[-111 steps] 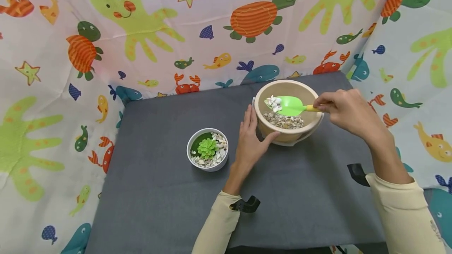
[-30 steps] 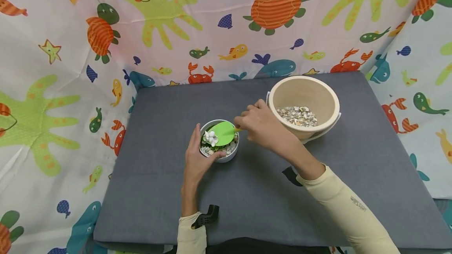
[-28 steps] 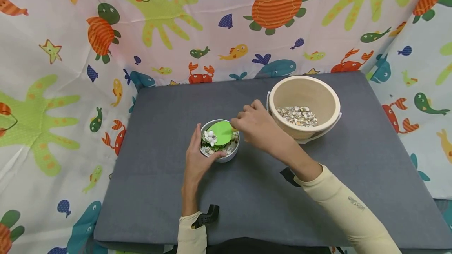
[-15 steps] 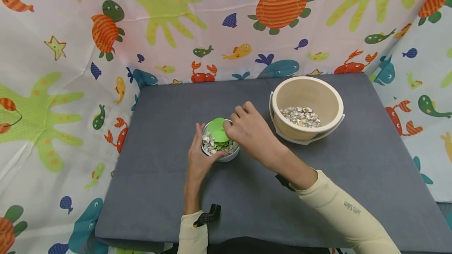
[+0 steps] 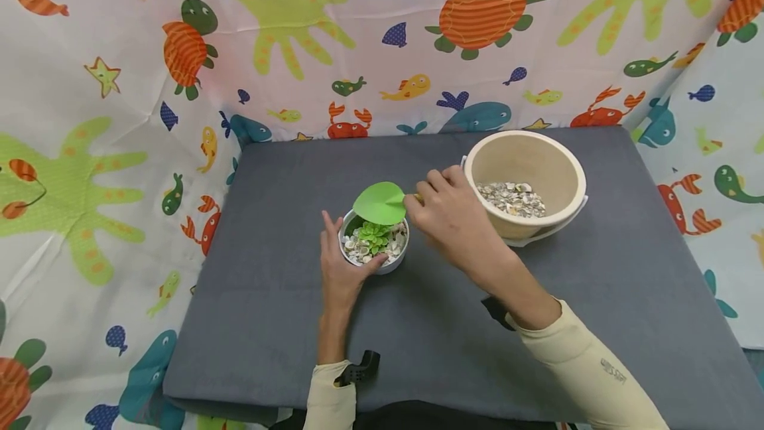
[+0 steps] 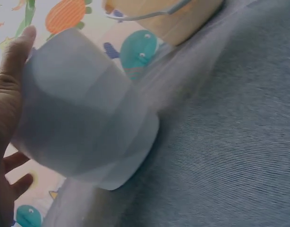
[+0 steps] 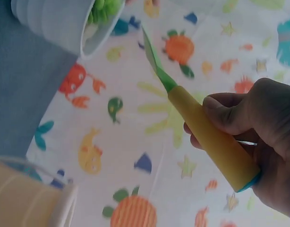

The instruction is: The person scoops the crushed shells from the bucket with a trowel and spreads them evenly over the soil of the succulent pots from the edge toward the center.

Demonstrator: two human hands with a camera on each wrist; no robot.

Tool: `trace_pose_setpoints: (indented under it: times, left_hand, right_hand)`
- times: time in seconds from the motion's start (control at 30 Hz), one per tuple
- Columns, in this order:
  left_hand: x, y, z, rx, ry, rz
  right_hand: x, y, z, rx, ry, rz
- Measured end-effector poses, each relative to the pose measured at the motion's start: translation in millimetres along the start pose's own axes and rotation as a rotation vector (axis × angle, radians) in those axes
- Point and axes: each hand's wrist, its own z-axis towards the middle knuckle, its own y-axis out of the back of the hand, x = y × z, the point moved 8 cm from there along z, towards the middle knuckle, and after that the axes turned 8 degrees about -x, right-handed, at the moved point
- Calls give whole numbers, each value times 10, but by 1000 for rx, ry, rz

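Note:
My right hand [image 5: 450,211] grips the yellow handle of a small trowel [image 5: 380,203] with a green blade. The blade is turned up on edge over the back rim of a white pot [image 5: 388,267], with no shells showing on it. A green succulent [image 5: 374,236] sits in the pot among pale shells [image 5: 358,251]. My left hand [image 5: 343,277] rests against the pot's left side, fingers fairly straight and thumb at the near rim. In the right wrist view, thumb and fingers wrap the trowel's handle [image 7: 213,137]. The left wrist view shows the pot's outer wall [image 6: 83,109] beside my left hand.
A cream bucket [image 5: 564,194] with a white handle stands at the back right, part full of small shells [image 5: 514,199]. Both containers stand on a grey cloth-covered table [image 5: 262,310]. A curtain [image 5: 286,38] printed with sea animals hangs behind and along the sides.
From over the bucket, the trowel came to the pot with white shells on it and tipped. Its blade has since risen, without them. My left hand moved from the bucket to the pot.

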Motion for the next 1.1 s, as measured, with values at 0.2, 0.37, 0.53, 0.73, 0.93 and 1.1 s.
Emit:
trace_pose_setpoints:
  times: [0.2, 0.37, 0.53, 0.73, 0.93, 1.1]
  left_hand:
    - [-112, 25, -95, -127, -107, 239]
    - [-208, 41, -183, -204, -196, 318]
    - [-315, 67, -159, -249, -240, 228]
    - [-884, 32, 49, -310, -374, 56]
    - [-1526, -444, 207, -113, -469, -42]
    - [-1778, -1132, 146, 189, -446, -39]
  right_hand:
    - [-503, 226, -203, -129, -205, 88]
    - [-871, 399, -405, -167, -307, 40]
    - [-1234, 484, -677, -58, -386, -64]
    - [-1681, 304, -1049, 99, -424, -145]
    - [-1812, -219, -1187, 287, -336, -219]
    - [-1751, -514, -1231, 346, -257, -251]
